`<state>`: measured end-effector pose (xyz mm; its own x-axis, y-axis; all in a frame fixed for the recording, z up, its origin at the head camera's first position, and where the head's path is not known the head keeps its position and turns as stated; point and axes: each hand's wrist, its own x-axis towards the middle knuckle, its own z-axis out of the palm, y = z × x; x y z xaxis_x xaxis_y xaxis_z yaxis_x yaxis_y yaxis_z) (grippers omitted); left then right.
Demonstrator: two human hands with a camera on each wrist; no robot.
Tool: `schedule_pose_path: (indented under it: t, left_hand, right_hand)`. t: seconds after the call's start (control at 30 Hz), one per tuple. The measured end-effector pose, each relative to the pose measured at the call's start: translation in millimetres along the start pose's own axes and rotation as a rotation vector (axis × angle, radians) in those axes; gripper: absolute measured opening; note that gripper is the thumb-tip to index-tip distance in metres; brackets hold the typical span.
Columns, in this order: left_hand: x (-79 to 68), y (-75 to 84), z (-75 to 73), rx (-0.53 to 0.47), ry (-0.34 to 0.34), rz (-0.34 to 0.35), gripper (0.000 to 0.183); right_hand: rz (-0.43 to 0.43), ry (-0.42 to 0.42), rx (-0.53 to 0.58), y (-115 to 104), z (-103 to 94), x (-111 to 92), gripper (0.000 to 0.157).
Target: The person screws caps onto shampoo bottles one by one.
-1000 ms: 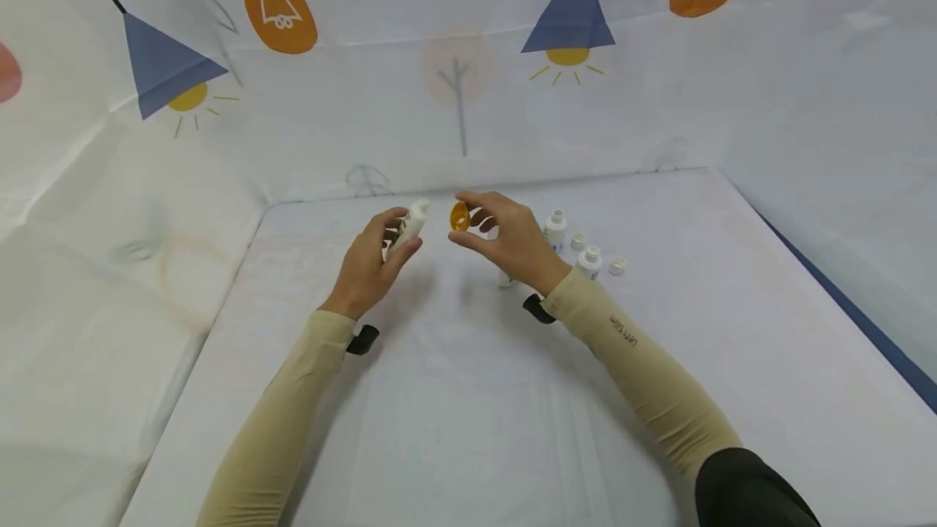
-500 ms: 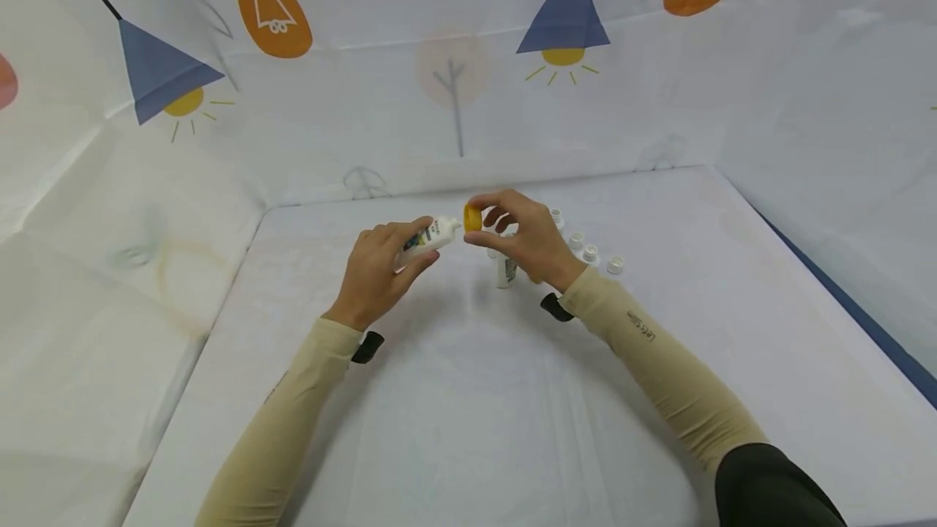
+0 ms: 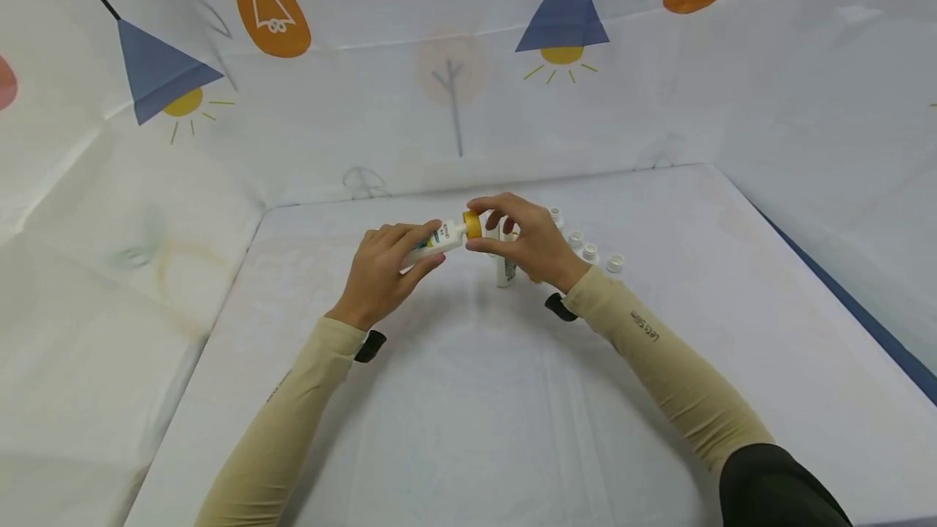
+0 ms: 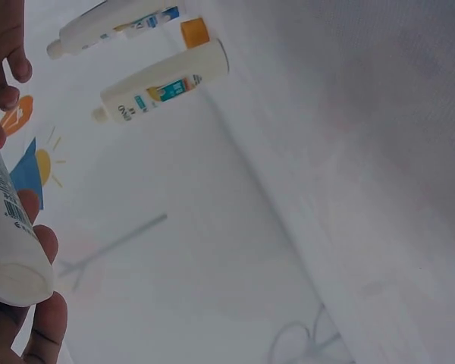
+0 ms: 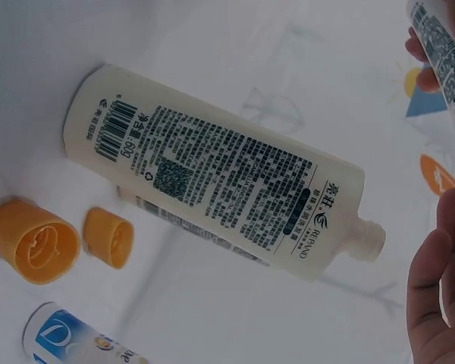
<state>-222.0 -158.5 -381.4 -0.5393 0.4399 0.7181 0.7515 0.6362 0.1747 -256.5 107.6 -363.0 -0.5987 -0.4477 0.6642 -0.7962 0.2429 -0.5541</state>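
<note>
My left hand (image 3: 381,271) grips a small white squeeze bottle (image 3: 442,237) with a printed label, tilted with its neck toward the right. Between the thumb and fingers of my right hand (image 3: 533,238) is an orange cap (image 3: 472,224), right at the bottle's neck. Both are held up above the white table. In the left wrist view the held bottle's base (image 4: 19,282) shows at the left edge, with fingers around it. Just behind the right hand stands an uncapped white bottle (image 3: 505,272), seen close up with its dense printed label (image 5: 220,174) in the right wrist view.
Two orange caps, a larger one (image 5: 38,243) and a smaller one (image 5: 110,237), sit beside the standing bottles. A blue-and-white bottle (image 5: 76,337) is near them. Right of the right hand are small white caps (image 3: 615,263) and white bottle tops (image 3: 589,253). A patterned cloth wall (image 3: 329,120) rises behind the table.
The left hand has tipped the bottle over toward the right. The right hand has shifted slightly right and turned the orange cap, and the cap and bottle neck have come together.
</note>
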Motion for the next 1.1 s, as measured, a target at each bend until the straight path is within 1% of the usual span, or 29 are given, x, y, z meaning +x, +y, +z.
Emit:
schedule_pose_path:
  t: [0.17, 0.43, 0.6, 0.73, 0.83, 1.03, 1.1]
  left_hand:
    - [-0.3, 0.6, 1.3, 0.004, -0.018, 0.000, 0.057]
    - [0.1, 2.0, 2.3, 0.000, -0.043, -0.001, 0.052]
    - [0.4, 3.4, 3.2, -0.001, -0.048, -0.003, 0.052]
    - [1.1, 4.6, 3.2, -0.002, -0.043, -0.001, 0.054]
    - [1.6, 5.4, 3.6, -0.002, -0.038, 0.004, 0.054]
    - [1.1, 6.8, 6.6, -0.014, -0.030, 0.016, 0.053]
    - [0.9, 7.2, 7.9, -0.012, -0.038, 0.020, 0.053]
  right_hand:
    - [0.004, -0.022, -0.024, 1.0, -0.3, -0.9, 0.047]
    - [-0.084, -0.042, -0.023, 4.5, -1.2, 0.2, 0.049]
    - [-0.091, -0.038, -0.027, 6.8, -0.9, -0.6, 0.047]
    - [-0.068, -0.024, -0.044, 6.0, -1.3, -0.6, 0.044]
    - [-0.037, -0.020, -0.046, 3.4, -1.6, -0.4, 0.039]
    - [0.051, -0.018, -0.021, 1.2, 0.6, -1.7, 0.019]
    - [0.080, -0.017, -0.028, 1.3, 1.6, -2.0, 0.016]
